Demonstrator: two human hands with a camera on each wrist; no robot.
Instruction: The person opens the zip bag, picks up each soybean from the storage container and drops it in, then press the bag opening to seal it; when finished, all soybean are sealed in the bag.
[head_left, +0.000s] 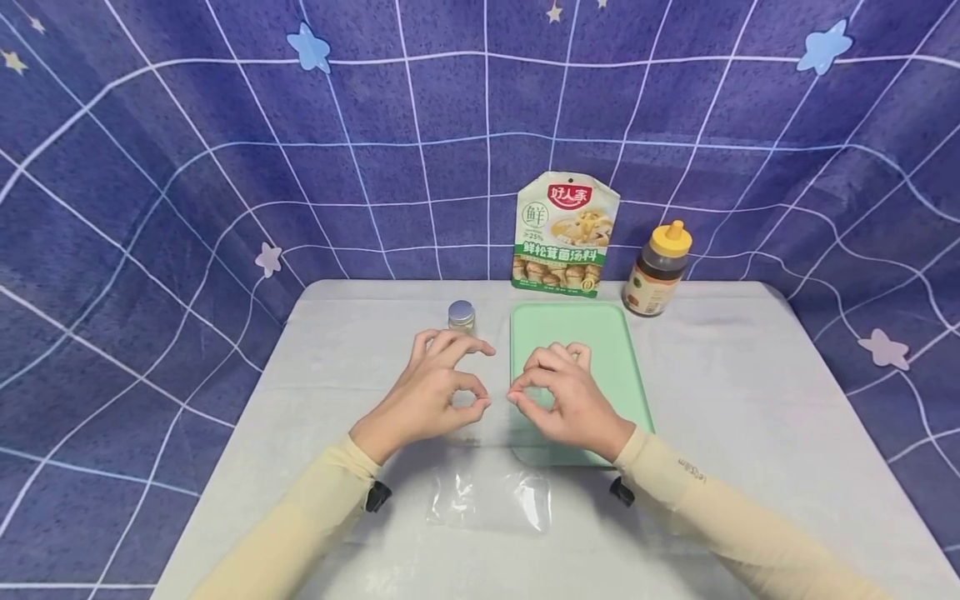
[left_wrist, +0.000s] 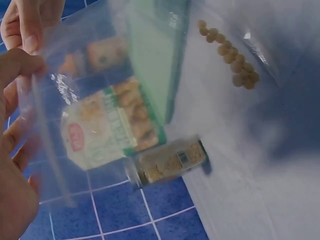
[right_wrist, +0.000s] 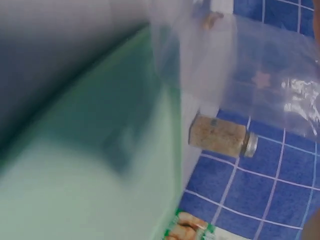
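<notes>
Between both hands hangs a clear plastic bag (left_wrist: 65, 90), its top edge pinched from either side. My left hand (head_left: 431, 387) holds that edge between thumb and forefinger, the other fingers spread. Facing it, my right hand (head_left: 566, 396) pinches the edge with thumb and forefinger above a pale green tray (head_left: 592, 333). A glass jar (right_wrist: 220, 136) with a silver lid and beige contents stands just beyond the left hand. Several small round beige pieces (left_wrist: 232, 57) form a line near the tray in the left wrist view; whether they are inside plastic I cannot tell.
Clear plastic (head_left: 491, 500) spreads over the white table in front of the hands. Behind the tray, a white and green food pouch (head_left: 566, 237) stands upright. A dark bottle (head_left: 656, 271) with a yellow cap is right of it. Blue patterned cloth (head_left: 375, 167) hangs behind.
</notes>
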